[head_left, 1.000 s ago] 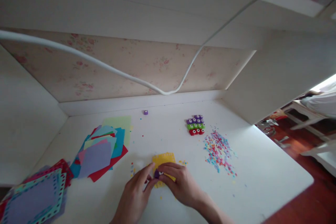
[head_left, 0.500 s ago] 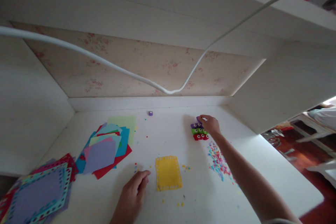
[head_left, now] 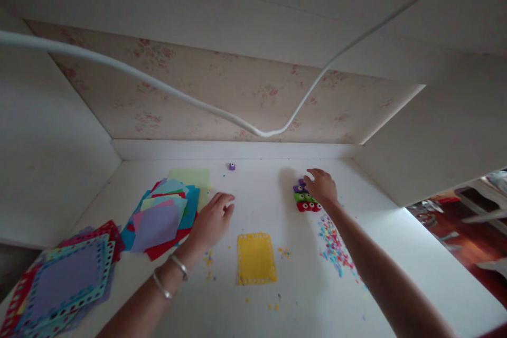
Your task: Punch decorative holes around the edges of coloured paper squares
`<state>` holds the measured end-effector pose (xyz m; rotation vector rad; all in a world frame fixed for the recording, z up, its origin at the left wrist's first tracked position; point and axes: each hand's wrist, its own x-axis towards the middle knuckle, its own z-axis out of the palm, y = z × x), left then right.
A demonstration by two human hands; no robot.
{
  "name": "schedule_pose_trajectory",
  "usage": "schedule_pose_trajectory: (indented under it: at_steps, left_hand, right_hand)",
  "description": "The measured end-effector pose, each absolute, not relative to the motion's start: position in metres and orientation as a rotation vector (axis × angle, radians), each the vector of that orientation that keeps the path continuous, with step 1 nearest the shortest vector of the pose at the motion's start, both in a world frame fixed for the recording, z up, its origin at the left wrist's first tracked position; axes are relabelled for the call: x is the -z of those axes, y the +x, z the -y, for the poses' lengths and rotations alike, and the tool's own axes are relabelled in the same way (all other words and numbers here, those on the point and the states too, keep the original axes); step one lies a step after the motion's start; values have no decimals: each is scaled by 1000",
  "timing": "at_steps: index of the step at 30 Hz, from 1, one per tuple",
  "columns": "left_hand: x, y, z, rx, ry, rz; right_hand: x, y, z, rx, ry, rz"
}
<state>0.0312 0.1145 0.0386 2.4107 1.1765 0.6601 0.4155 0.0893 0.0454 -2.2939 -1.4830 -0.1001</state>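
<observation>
Left hand (head_left: 213,220): empty, fingers loosely bent. Left of it: punched sheets (head_left: 65,280), farther off; paper pile (head_left: 158,226), just beside. Beyond it, slightly right: purple block (head_left: 232,167). Nearer side, right: yellow sheet (head_left: 256,259). Right hand (head_left: 322,188): fingers parted over block cluster (head_left: 303,198), contact unclear. Confetti (head_left: 334,245): nearer side of right hand.

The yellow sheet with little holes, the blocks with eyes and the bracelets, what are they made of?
Yellow sheet: probably paper or thin card; it looks dull, lies flat and has small holes along its edges.
Blocks: perhaps smooth plastic, from their even, bright colours, but they are too small to be sure.
Bracelets: likely shiny metal, silvery with bright glints.
</observation>
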Motion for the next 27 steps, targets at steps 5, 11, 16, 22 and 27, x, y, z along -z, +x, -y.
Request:
schedule_pose_trajectory:
  at_steps: [5,11,16,22,27]
  left_hand:
    - [-44,69,-209,-531,2570,-1173]
    - [-32,80,-255,-255,2655,-1134]
    - [-33,64,-237,-115,2631,-1164]
    - [-32,29,-169,-259,2509,-1128]
    - [-19,5,-89,-426,2327,-1105]
  right_hand:
    - [-38,346,-32,29,-2089,1681]
    - [7,257,46,-210,-1898,1869]
    - [8,246,57,-329,-1860,1868]
    - [-2,233,54,-835,-1704,1214]
    - [-12,208,56,-1118,-1437,613]
